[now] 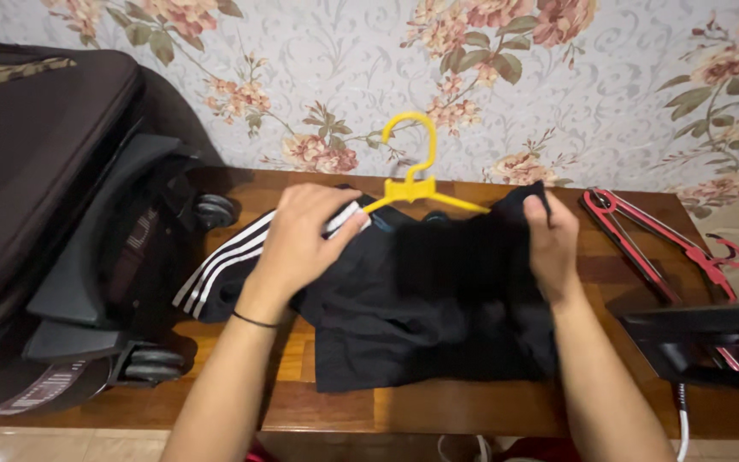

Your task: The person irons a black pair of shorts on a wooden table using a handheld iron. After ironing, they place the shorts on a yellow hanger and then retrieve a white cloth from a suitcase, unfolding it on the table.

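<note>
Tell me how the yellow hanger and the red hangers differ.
The yellow hanger sits inside the black garment, only its hook and shoulders showing; the red hangers lie bare on the wooden table. The yellow one is between the left hand and right hand; the red ones lie untouched, to the right. The yellow one's hook points at the wall; the red ones lie slanted. All look plastic.

Hands on a black shirt at frame centre.
The left hand gripped its collar beside a yellow hanger; the right hand pinched the right shoulder; red hangers lay right.
</note>
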